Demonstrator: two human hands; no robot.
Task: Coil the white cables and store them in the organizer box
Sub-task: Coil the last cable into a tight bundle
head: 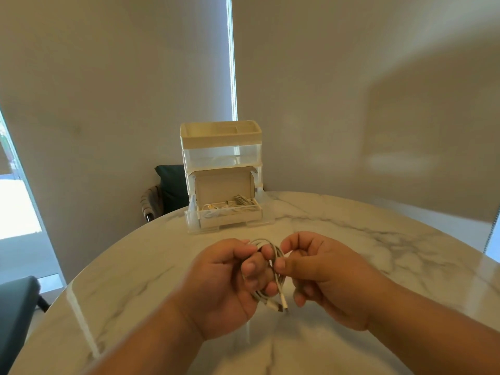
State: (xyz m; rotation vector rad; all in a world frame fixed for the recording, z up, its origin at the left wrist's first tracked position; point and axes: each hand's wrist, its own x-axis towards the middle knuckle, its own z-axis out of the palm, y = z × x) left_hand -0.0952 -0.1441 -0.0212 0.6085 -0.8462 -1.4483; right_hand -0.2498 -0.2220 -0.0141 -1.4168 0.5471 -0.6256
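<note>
Okay, head view: both hands sit over the 6 o'clock side of the marble table [392, 239], holding one white cable [279, 282] between them, just above the top. The left hand [224, 282], at 9 o'clock of the bundle, has its fingers curled round the coiled loops. The right hand [327, 277], at 3 o'clock, pinches the strands with thumb and forefinger, other fingers curled under. The coil stands roughly upright: the loop top pokes out at 12 o'clock above the knuckles, and the two connector ends [282, 307] hang out at 6 o'clock, side by side. The organizer box [220, 147] is at the table's 12 o'clock edge, well apart from the hands: cream top tray, clear drawer under it. A small cardboard box [223, 185] stands with its lid open in the clear tray at the organizer's base. Stored cables [232, 207] are inside it, a whitish one toward 9 o'clock and a greyer bundle toward 3 o'clock; can't tell the count. A dark cushioned chair [170, 185] is behind the table at 11 o'clock, and another dark seat [15, 315] is at 8 o'clock.
</note>
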